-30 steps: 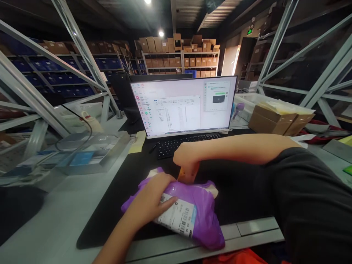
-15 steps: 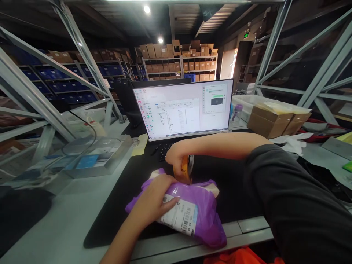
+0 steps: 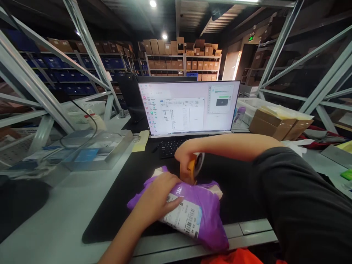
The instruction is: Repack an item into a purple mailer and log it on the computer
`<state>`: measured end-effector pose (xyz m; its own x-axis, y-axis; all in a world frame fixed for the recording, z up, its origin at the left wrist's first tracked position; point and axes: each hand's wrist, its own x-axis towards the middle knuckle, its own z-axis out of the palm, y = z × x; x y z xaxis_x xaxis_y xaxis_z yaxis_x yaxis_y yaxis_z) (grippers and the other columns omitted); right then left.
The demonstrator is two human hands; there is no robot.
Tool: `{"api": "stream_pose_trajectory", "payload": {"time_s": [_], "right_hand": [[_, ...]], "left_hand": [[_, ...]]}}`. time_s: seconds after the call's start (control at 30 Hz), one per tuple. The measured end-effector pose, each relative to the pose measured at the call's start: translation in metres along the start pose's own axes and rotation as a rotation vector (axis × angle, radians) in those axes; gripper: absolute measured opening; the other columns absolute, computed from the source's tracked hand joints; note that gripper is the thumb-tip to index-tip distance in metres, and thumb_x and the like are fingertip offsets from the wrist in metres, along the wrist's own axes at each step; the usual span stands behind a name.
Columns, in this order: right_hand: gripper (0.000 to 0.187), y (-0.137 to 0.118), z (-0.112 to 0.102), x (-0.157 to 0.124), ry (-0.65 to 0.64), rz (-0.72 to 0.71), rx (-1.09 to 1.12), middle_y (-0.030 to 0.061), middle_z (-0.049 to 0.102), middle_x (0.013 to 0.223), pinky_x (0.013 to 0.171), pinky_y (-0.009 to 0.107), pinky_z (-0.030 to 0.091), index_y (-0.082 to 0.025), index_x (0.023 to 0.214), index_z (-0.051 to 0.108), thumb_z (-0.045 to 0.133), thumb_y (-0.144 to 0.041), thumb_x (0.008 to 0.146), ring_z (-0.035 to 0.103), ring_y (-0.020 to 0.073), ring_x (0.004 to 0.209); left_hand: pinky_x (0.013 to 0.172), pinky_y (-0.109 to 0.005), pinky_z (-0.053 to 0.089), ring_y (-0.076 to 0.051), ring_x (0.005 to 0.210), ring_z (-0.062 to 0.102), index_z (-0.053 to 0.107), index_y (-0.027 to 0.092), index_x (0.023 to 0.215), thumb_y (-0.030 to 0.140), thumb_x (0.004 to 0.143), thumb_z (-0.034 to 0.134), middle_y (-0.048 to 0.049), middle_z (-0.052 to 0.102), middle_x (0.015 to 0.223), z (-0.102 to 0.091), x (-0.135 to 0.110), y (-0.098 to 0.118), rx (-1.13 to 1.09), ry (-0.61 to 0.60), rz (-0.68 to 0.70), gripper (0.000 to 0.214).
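Observation:
A purple plastic mailer parcel point(image 3: 211, 216) lies at the front of a black desk mat point(image 3: 118, 198), with a printed shipping label point(image 3: 187, 219) facing me. My left hand point(image 3: 158, 194) grips it on the left, its fingers over the far edge and its thumb lying on the label. Just behind the parcel, my right hand point(image 3: 185, 157) is closed round an orange-yellow roll of packing tape point(image 3: 189, 170). The roll stands on edge against the parcel's far side; its lower part and the contact there are hidden.
A monitor point(image 3: 189, 108) and a black keyboard point(image 3: 170, 147) stand behind my hands. Cardboard boxes point(image 3: 272, 124) sit at the right, a shallow grey tray point(image 3: 110, 161) at the left. Metal frame posts point(image 3: 88, 47) rise on both sides. Yellow paper point(image 3: 140, 142) lies near the keyboard.
The view has shifted slightly. My right hand and the tape roll are tilted a little differently, still behind the parcel. The left hand keeps its grip on the parcel.

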<state>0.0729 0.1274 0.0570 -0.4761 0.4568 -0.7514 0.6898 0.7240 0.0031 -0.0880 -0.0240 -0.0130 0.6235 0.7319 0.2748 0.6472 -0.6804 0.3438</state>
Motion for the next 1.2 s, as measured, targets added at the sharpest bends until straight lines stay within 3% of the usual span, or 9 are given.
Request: {"api": "stream_pose_trajectory", "payload": {"time_s": [0.1,0.17,0.37,0.47,0.53,0.7,0.83,0.97,1.2], "right_hand": [[0.049,0.026,0.005,0.010,-0.240,0.027,0.327,0.0040,0.065,0.064,0.058,0.030,0.051,-0.012,0.073,0.071,0.080,-0.058,0.060,0.064,0.0209,0.068],[0.054,0.040,0.009,0.009,-0.296,0.000,0.433,0.0041,0.065,0.066,0.055,0.030,0.051,-0.012,0.075,0.070,0.080,-0.062,0.057,0.062,0.0196,0.065],[0.071,0.055,0.013,-0.017,-0.207,-0.060,0.537,0.0043,0.068,0.068,0.058,0.030,0.052,-0.010,0.080,0.070,0.083,-0.072,0.049,0.064,0.0182,0.063],[0.068,0.055,0.010,-0.029,-0.202,-0.089,0.544,0.0026,0.069,0.071,0.060,0.028,0.051,-0.011,0.081,0.071,0.085,-0.071,0.052,0.064,0.0169,0.065],[0.064,0.054,0.006,-0.033,-0.200,-0.116,0.539,0.0021,0.069,0.073,0.060,0.027,0.050,-0.011,0.081,0.071,0.085,-0.068,0.055,0.064,0.0162,0.067],[0.061,0.045,-0.004,-0.036,-0.197,-0.128,0.507,0.0035,0.069,0.074,0.062,0.029,0.050,-0.012,0.081,0.072,0.084,-0.067,0.059,0.063,0.0160,0.068],[0.059,0.037,-0.016,-0.051,-0.163,-0.127,0.445,0.0024,0.067,0.073,0.062,0.028,0.049,-0.013,0.081,0.072,0.085,-0.067,0.059,0.061,0.0143,0.067],[0.061,0.030,-0.031,-0.087,-0.133,-0.092,0.412,0.0020,0.069,0.077,0.062,0.025,0.050,-0.014,0.084,0.072,0.084,-0.069,0.058,0.062,0.0139,0.070],[0.062,0.022,-0.033,-0.125,-0.165,0.048,0.424,0.0023,0.070,0.077,0.061,0.023,0.048,-0.014,0.085,0.074,0.084,-0.069,0.058,0.063,0.0139,0.069]], "left_hand": [[0.106,-0.047,0.052,-0.028,0.119,0.063,0.063,0.024,0.120,0.033,0.086,0.072,-0.0090,0.069,0.125,0.001,-0.012,0.002,0.032,0.056,0.022,0.036],[0.106,-0.048,0.052,-0.029,0.119,0.063,0.063,0.023,0.119,0.033,0.085,0.071,-0.0093,0.069,0.125,0.005,-0.024,0.003,0.066,0.114,0.049,0.037],[0.110,-0.047,0.047,-0.029,0.118,0.062,0.057,0.019,0.131,0.042,0.090,0.064,-0.0121,0.069,0.121,0.025,-0.071,0.001,0.191,0.374,0.129,0.047],[0.107,-0.047,0.046,-0.030,0.109,0.063,0.054,0.022,0.142,0.066,0.090,0.061,-0.0113,0.070,0.113,0.034,-0.093,0.004,0.248,0.384,0.150,0.069],[0.103,-0.048,0.047,-0.030,0.101,0.063,0.060,0.026,0.138,0.084,0.082,0.055,-0.0098,0.070,0.104,0.041,-0.106,0.007,0.245,0.382,0.136,0.080],[0.103,-0.052,0.046,-0.030,0.092,0.063,0.073,0.035,0.119,0.097,0.068,0.051,-0.0071,0.069,0.091,0.067,-0.131,0.009,0.274,0.392,0.020,0.084],[0.116,-0.053,0.035,-0.031,0.103,0.065,0.073,0.038,0.110,0.098,0.069,0.047,-0.0041,0.076,0.094,0.081,-0.136,0.008,0.282,0.510,0.077,0.078],[0.127,-0.047,0.015,-0.026,0.110,0.068,0.072,0.030,0.108,0.090,0.079,0.049,-0.0010,0.081,0.098,0.075,-0.126,0.008,0.225,0.692,0.224,0.070],[0.129,-0.038,0.012,-0.022,0.116,0.068,0.068,0.024,0.126,0.081,0.088,0.045,-0.0003,0.080,0.113,0.060,-0.116,0.007,0.157,0.668,0.277,0.073]]}}
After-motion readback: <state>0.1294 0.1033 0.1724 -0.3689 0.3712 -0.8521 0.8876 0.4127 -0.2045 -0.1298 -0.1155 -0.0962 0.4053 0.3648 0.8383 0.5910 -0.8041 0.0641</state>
